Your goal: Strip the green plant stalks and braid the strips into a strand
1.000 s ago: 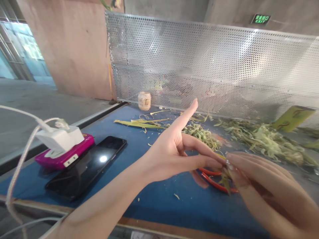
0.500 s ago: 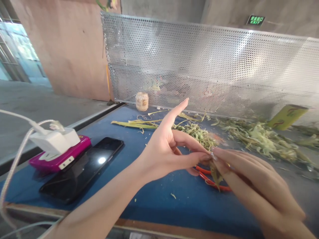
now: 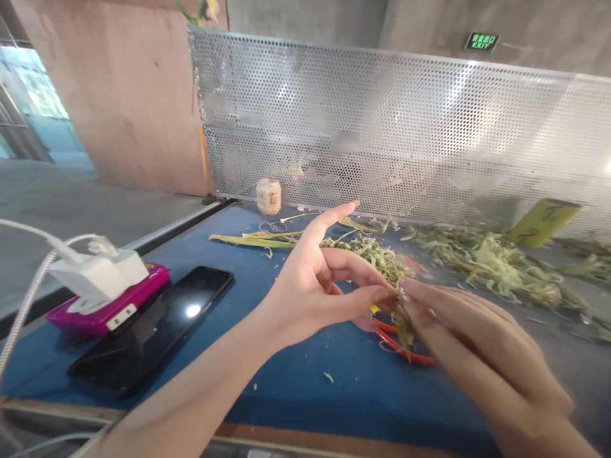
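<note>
Thumb and fingers of my left hand (image 3: 317, 283) pinch one side of a dried, brownish-green leaf strip (image 3: 405, 331), with the index finger pointing up and away. My right hand (image 3: 482, 337) pinches the same strip from the other side, its fingertips meeting those of the left. The strip's lower end hangs down between the hands; its gripped part is mostly hidden by fingers. Just beneath lie red-handled scissors (image 3: 401, 348) on the blue tabletop (image 3: 305, 394), partly covered by the hands. Behind them is a heap of shredded dry leaf pieces (image 3: 377, 254).
A black phone (image 3: 157, 331) and a magenta power strip (image 3: 114, 305) with white chargers (image 3: 100, 273) lie at left. Long leaf strips (image 3: 258, 242), a twine spool (image 3: 268, 196), a pale husk pile (image 3: 496, 261) and a yellow-green box (image 3: 541, 222) sit before the perforated metal screen (image 3: 334, 121).
The view has shifted slightly. Both hands keep their pinch on the leaf strip, and the left index finger has lowered a little.
</note>
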### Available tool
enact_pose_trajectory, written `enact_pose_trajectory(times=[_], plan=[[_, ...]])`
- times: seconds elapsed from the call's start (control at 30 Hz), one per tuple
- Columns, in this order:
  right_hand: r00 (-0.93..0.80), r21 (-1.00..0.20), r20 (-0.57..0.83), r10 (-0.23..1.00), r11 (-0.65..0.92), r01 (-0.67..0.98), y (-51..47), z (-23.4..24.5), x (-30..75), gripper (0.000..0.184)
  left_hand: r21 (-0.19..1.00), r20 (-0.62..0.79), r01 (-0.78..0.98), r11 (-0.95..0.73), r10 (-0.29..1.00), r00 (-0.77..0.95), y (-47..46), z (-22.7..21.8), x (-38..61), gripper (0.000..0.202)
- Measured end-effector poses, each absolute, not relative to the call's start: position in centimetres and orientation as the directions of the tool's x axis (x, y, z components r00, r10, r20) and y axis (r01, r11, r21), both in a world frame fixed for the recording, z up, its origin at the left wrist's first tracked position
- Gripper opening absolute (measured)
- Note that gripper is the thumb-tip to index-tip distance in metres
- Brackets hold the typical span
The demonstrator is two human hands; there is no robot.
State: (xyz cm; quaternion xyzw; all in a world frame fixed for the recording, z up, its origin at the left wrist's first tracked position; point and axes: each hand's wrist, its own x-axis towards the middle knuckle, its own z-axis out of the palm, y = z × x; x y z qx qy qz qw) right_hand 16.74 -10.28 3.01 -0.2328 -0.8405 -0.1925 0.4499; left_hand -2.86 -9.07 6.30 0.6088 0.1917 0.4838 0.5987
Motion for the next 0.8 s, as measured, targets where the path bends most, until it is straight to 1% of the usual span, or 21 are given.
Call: enact_pose_trajectory(times=[0.07, 0.1, 0.13, 0.27, 0.4, 0.6, 0.7, 0.73, 0.8], plan=[[-0.513, 0.223, 0.852, 0.102, 0.816, 0.533, -10.3, 3.4, 16.5, 0.020, 0.918, 0.354, -0.340, -0.203, 0.804, 0.477, -9.0, 6.2, -2.9, 0.093], [-0.524, 0.257, 0.849, 0.071, 0.811, 0.525, -10.3, 3.6, 16.3, 0.021, 0.918, 0.357, -0.341, -0.203, 0.799, 0.483, -9.0, 6.2, -2.9, 0.095], [-0.534, 0.268, 0.843, 0.067, 0.807, 0.526, -10.4, 3.8, 16.1, 0.020, 0.917, 0.361, -0.342, -0.207, 0.795, 0.488, -8.9, 6.1, -2.9, 0.096], [-0.560, 0.270, 0.820, 0.121, 0.781, 0.564, -10.9, 4.3, 15.4, 0.019, 0.909, 0.381, -0.347, -0.229, 0.794, 0.473, -8.7, 5.8, -2.9, 0.098], [-0.591, 0.321, 0.798, 0.115, 0.750, 0.579, -11.2, 4.4, 15.2, 0.018, 0.913, 0.361, -0.349, -0.212, 0.819, 0.447, -8.3, 5.3, -2.7, 0.098], [-0.644, 0.293, 0.759, 0.099, 0.831, 0.473, -10.1, 4.5, 15.4, 0.022, 0.913, 0.251, -0.404, -0.055, 0.856, 0.452, -7.3, 4.8, -2.2, 0.091], [-0.620, 0.297, 0.781, 0.082, 0.823, 0.483, -9.2, 4.7, 15.3, 0.025, 0.912, 0.206, -0.409, -0.012, 0.877, 0.434, -6.8, 4.6, -2.2, 0.086], [-0.595, 0.281, 0.800, 0.078, 0.827, 0.486, -9.0, 4.7, 15.2, 0.024, 0.911, 0.193, -0.411, 0.000, 0.884, 0.426, -6.7, 4.6, -2.2, 0.084], [-0.572, 0.199, 0.811, 0.122, 0.863, 0.465, -8.4, 4.8, 15.0, 0.021, 0.910, 0.165, -0.414, 0.023, 0.896, 0.412, -6.5, 4.5, -2.3, 0.080]])
